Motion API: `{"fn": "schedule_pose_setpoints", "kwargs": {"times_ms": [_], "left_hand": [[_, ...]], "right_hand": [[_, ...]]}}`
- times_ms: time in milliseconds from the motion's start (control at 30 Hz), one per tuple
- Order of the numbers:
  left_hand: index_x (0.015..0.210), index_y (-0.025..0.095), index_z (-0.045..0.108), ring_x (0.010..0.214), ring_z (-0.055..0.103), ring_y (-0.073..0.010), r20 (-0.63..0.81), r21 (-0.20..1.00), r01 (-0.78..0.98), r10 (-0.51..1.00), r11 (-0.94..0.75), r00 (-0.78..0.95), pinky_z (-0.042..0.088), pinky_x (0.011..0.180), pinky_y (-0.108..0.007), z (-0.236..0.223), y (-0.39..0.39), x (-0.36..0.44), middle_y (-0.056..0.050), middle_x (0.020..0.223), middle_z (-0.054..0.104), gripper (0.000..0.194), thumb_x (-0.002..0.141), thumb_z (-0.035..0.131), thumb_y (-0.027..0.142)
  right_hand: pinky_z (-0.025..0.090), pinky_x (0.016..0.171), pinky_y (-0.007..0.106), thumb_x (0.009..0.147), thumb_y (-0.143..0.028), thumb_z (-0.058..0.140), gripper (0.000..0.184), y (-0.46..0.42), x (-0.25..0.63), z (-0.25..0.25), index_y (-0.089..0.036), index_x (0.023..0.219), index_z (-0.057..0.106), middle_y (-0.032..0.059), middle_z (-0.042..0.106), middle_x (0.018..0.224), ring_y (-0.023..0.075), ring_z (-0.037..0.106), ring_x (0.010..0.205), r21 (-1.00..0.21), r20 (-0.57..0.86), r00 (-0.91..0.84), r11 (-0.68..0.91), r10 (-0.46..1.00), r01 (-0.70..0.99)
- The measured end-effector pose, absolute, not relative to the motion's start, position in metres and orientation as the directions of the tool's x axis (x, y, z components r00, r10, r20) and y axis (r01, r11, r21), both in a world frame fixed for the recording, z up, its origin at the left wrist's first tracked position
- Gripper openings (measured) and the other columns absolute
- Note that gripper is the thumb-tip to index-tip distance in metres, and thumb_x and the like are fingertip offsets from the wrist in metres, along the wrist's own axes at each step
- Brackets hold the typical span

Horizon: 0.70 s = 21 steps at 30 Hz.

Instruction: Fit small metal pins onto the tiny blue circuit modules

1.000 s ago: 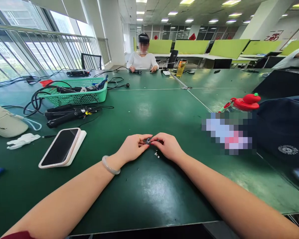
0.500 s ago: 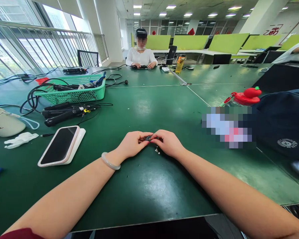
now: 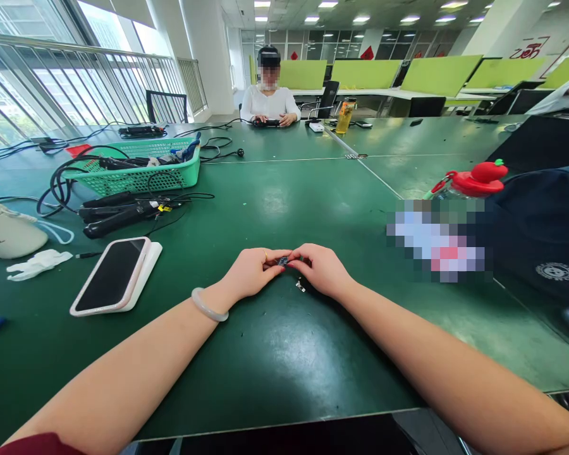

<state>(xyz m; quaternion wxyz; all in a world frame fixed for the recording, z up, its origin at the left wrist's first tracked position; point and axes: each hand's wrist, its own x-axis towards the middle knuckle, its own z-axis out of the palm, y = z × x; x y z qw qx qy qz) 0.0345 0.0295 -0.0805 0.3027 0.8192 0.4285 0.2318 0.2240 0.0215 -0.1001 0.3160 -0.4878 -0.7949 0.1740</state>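
Observation:
Over the middle of the table, my left hand [image 3: 252, 272] and my right hand [image 3: 320, 268] meet fingertip to fingertip. Between them is a small dark part [image 3: 283, 260] with lighter specks, possibly electronic; it is too small to name surely. My left thumb and fingers pinch it from the left. The right thumb and fingers close on its right end, partly hiding it. Just below my right fingers, a tiny silvery metal piece [image 3: 300, 285] lies on the green table [image 3: 275, 360], apart from both hands.
To the left lie a phone [image 3: 111, 275] on a white slab, a crumpled white glove [image 3: 38, 264], black handles with cables [image 3: 118, 215] and a green basket [image 3: 146, 174]. A dark bag [image 3: 545, 227] and a red-lidded bottle [image 3: 478, 179] stand right. Across sits a person [image 3: 269, 101].
My right thumb and fingers have shifted slightly at the dark part, and a little more of it shows. The view has tilted slightly. The metal piece stays on the table.

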Motion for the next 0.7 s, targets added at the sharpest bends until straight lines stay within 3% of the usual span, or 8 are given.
{"fn": "schedule_pose_setpoints", "kwargs": {"times_ms": [300,500,700], "left_hand": [[0.115,0.031,0.057,0.067,0.055,-0.0110,0.137,0.703,0.538,0.831,-0.465,0.540,0.043,0.067,-0.021,-0.082,0.030,0.034,0.003,0.085,0.065,0.039,0.077,0.056,0.024],[0.110,0.026,0.061,0.068,0.056,-0.0115,0.125,0.767,0.501,0.859,-0.400,0.496,0.044,0.069,-0.022,-0.079,0.028,0.034,0.001,0.080,0.064,0.035,0.076,0.055,0.024],[0.104,0.021,0.063,0.062,0.052,-0.0101,0.161,0.777,0.531,0.923,-0.337,0.350,0.044,0.066,-0.023,-0.081,0.038,0.027,0.001,0.072,0.057,0.032,0.072,0.057,0.025]], "right_hand": [[0.038,0.062,0.022,0.080,-0.026,0.060,0.006,0.020,0.223,-0.098,-0.020,0.079,0.063,-0.0007,0.059,0.074,0.0115,0.052,0.067,-0.568,0.340,-0.318,0.463,0.885,0.681],[0.036,0.061,0.023,0.081,-0.028,0.059,0.008,0.019,0.224,-0.093,-0.021,0.080,0.063,-0.0008,0.059,0.074,0.0115,0.051,0.066,-0.544,0.307,-0.338,0.456,0.890,0.705],[0.035,0.060,0.023,0.078,-0.025,0.062,0.006,0.020,0.244,-0.085,-0.021,0.074,0.064,-0.0005,0.060,0.073,0.0123,0.052,0.068,-0.488,0.124,-0.484,0.478,0.866,0.731]]}}
